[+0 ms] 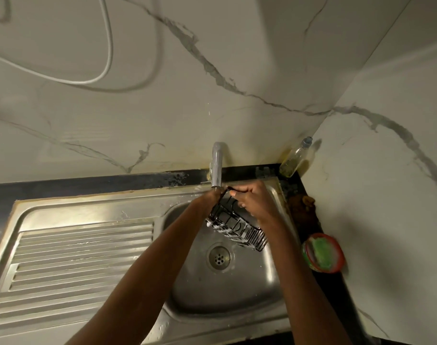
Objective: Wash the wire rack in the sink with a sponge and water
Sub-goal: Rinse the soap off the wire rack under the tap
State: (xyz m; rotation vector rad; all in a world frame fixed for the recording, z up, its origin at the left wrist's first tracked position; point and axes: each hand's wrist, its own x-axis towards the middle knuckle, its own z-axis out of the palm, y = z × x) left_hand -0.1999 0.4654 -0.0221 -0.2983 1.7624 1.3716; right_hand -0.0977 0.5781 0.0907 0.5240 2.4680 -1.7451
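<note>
Head view: both hands (252, 202) hold soapy wire rack (237, 227) under tap (216, 168), fingers gripping its rim. Rinse step, I'd say. Next: turn rack to flush foam.

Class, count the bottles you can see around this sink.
1: a clear bottle stands in the back right corner, beyond the sink. Others may lie outside the view.

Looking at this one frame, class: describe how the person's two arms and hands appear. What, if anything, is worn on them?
Both forearms are bare from the bottom edge of the picture up to the hands; no sleeves show. No gloves cover the left hand or the right hand. No watch, bracelet or ring is visible, though the left hand's fingers are mostly hidden. The arms are slim and long in this wide-angle view.
</note>
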